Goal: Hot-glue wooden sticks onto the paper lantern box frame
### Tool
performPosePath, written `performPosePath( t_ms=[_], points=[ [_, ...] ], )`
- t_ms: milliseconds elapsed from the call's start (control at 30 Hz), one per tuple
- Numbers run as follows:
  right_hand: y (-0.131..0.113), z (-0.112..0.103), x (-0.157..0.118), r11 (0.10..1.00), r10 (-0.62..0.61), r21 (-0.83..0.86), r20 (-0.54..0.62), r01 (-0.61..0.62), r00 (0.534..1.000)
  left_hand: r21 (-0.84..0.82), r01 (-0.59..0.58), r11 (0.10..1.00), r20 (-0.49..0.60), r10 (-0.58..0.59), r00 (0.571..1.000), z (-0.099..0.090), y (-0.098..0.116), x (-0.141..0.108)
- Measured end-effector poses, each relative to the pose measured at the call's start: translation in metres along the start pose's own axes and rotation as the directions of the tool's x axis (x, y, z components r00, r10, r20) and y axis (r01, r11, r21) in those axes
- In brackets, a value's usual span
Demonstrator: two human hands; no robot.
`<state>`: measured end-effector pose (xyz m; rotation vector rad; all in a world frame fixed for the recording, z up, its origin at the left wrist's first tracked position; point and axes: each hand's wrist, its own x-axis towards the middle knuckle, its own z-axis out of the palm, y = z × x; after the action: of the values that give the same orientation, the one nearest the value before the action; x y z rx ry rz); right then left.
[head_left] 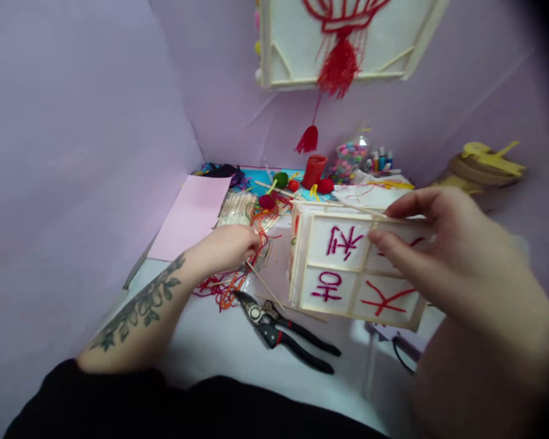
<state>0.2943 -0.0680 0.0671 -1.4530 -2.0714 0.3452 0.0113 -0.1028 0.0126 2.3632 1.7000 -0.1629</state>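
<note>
My right hand [457,262] grips a box-shaped paper lantern [333,262] by its top edge, thumb on the near face and fingers behind. The lantern has a pale wooden stick frame and white panels with purple and red characters; it is held tilted above the table. Left of it, my left hand [240,244] is closed, with a thin wooden stick [266,284] slanting down to the right from its fingers. Tangled red and orange yarn [224,292] lies below that hand. A pair of black-handled pruning shears [274,329] rests open-bladed on the table, nearer to me.
Above hangs a framed panel [293,49] with a red lantern design and tassel [307,140]. Behind are yarn balls [281,179], a red cup [314,172], a bag of pompoms [348,160] and a pink sheet [192,213]. A glue gun [405,341] lies at right.
</note>
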Motion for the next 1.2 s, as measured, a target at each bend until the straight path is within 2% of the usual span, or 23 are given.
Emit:
performPosePath(
  t_ms=[67, 133, 200, 300, 400, 500, 667, 800, 900, 1000, 1100, 1200],
  points=[
    [-0.002, -0.002, -0.001, 0.999, 0.046, -0.017, 0.015, -0.046, 0.999, -0.011, -0.005, 1.0, 0.042, 0.005, 0.999, 0.017, -0.001, -0.005],
    [-0.003, -0.003, -0.002, 0.997, 0.074, -0.034, 0.015, -0.074, 0.997, 0.001, 0.043, 0.999, 0.023, -0.043, 0.999, 0.023, -0.002, -0.009],
    [-0.003, -0.003, -0.003, 0.995, 0.088, -0.048, 0.01, -0.087, 0.996, 0.04, 0.14, 0.989, -0.029, -0.139, 0.99, 0.02, -0.005, -0.016],
    [-0.003, -0.002, -0.003, 0.993, 0.099, -0.065, 0.002, -0.098, 0.995, 0.083, 0.296, 0.952, -0.084, -0.289, 0.954, 0.012, -0.006, -0.029],
    [-0.001, -0.001, -0.003, 0.992, 0.087, -0.088, -0.016, -0.088, 0.996, 0.072, 0.376, 0.924, -0.014, -0.376, 0.927, 0.017, 0.001, -0.048],
    [0.004, 0.0, -0.002, 0.99, 0.078, -0.113, -0.023, -0.08, 0.997, 0.046, 0.443, 0.895, 0.07, -0.446, 0.893, 0.035, 0.011, -0.068],
    [0.007, 0.002, -0.002, 0.99, 0.077, -0.116, -0.038, -0.081, 0.996, -0.016, 0.509, 0.861, 0.077, -0.506, 0.859, 0.063, 0.016, -0.087],
    [0.001, 0.0, -0.002, 0.992, 0.099, -0.074, -0.003, -0.099, 0.995, -0.05, 0.513, 0.857, 0.047, -0.511, 0.858, 0.06, 0.011, -0.099],
    [-0.002, 0.0, -0.002, 0.994, 0.1, -0.053, 0.011, -0.099, 0.995, -0.134, 0.447, 0.885, -0.091, -0.46, 0.884, 0.047, 0.008, -0.11],
    [0.0, 0.002, -0.001, 0.998, 0.035, -0.046, 0.004, -0.035, 0.999, -0.337, 0.262, 0.905, -0.267, -0.358, 0.895, 0.031, 0.013, -0.112],
    [0.005, 0.004, -0.001, 0.997, -0.082, -0.009, -0.029, 0.082, 0.996, -0.443, 0.04, 0.896, -0.454, -0.262, 0.851, 0.011, 0.026, -0.099],
    [0.008, 0.007, -0.002, 0.99, -0.142, 0.005, -0.061, 0.143, 0.988, -0.396, -0.226, 0.89, -0.636, -0.089, 0.767, -0.014, 0.042, -0.077]
  ],
)
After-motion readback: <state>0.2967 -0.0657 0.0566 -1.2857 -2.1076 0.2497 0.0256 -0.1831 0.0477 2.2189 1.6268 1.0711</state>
